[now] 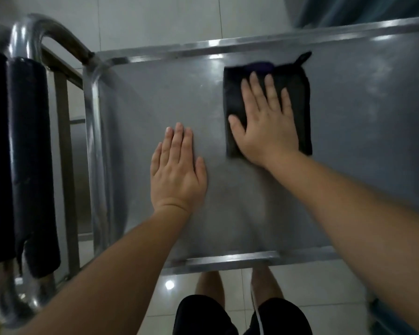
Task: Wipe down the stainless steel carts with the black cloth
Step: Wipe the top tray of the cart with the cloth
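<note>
A stainless steel cart (155, 93) fills the middle of the view, its flat top seen from above. A folded black cloth (298, 93) with a small hanging loop lies on the far right part of the top. My right hand (266, 122) presses flat on the cloth, fingers spread. My left hand (177, 168) rests palm down on the bare steel, to the left of the cloth and nearer to me, holding nothing.
The cart's curved tubular handle (58, 32) rises at the left end. Dark padded rolls (22, 153) hang on another steel frame at the far left. Pale floor tiles (155, 20) surround the cart. My legs in black shorts (228, 315) stand below the near rim.
</note>
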Tool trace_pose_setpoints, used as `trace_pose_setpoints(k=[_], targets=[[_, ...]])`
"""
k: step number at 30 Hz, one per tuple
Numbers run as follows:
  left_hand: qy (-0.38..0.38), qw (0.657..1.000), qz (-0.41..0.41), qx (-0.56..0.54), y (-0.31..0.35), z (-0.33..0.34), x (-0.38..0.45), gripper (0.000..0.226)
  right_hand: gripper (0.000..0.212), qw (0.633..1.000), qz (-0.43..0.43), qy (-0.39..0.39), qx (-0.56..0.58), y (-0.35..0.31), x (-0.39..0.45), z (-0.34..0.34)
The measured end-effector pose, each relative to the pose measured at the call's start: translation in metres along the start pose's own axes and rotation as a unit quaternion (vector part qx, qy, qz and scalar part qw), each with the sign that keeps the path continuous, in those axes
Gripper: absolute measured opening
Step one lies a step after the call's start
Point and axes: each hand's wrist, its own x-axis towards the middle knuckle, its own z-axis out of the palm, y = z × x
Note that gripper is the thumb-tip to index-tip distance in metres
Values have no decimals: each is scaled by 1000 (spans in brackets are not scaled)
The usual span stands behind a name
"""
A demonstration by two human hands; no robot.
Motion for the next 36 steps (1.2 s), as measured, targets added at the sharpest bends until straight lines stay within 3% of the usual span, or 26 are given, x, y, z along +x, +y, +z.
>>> trace_pose_setpoints(k=[8, 15, 19, 27, 36], targets=[[-26, 1000, -5, -17, -3, -4, 1, 64, 82, 998, -56, -13, -11, -17, -155, 33], [-103, 993, 13, -56, -10, -24, 4, 63, 122, 987, -134, -92, -14, -14, -223, 31], [-146, 987, 50, -49, -15, -45, 1, 64, 129, 971, -181, -136, -73, -10, -241, 25], [-205, 976, 76, -8, -26, -55, -109, 66, 104, 961, -143, -210, -109, -28, -261, 16], [-239, 969, 63, -10, -37, -84, -169, 62, 78, 949, -87, -300, -39, -62, -274, -25]])
